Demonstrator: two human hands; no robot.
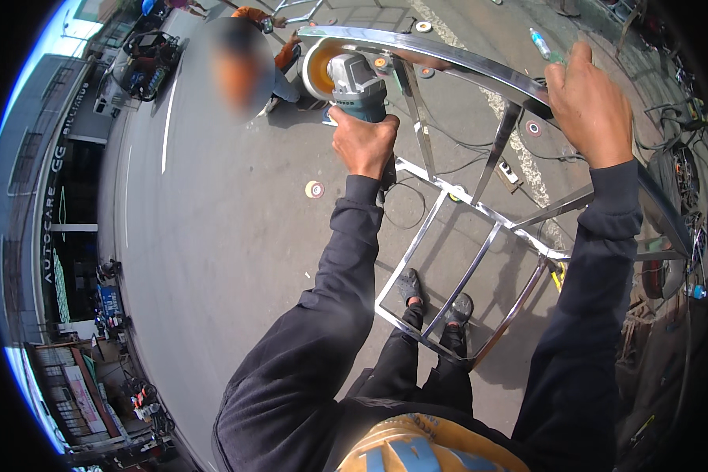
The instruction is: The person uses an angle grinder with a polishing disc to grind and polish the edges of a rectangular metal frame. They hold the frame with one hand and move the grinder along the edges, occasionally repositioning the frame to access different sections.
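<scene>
My left hand (362, 143) is closed around the body of an angle grinder (357, 82). The grinder's round yellowish disc (320, 69) sits against or very close to the left end of a curved, shiny metal bar (468, 57); whether it touches is hard to tell. That bar is the top of a welded metal frame (447, 186) of square tubes, standing tilted before me, its lower part over my feet. My right hand (594, 106) grips the bar farther right, fingers wrapped over it.
A person in orange sleeves (252, 14) crouches just beyond the disc. Loose abrasive discs (315, 189) and black cables (460, 144) lie on the pavement. A plastic bottle (540, 45) is beyond the bar. A parked vehicle (143, 67) and storefronts line the street at left.
</scene>
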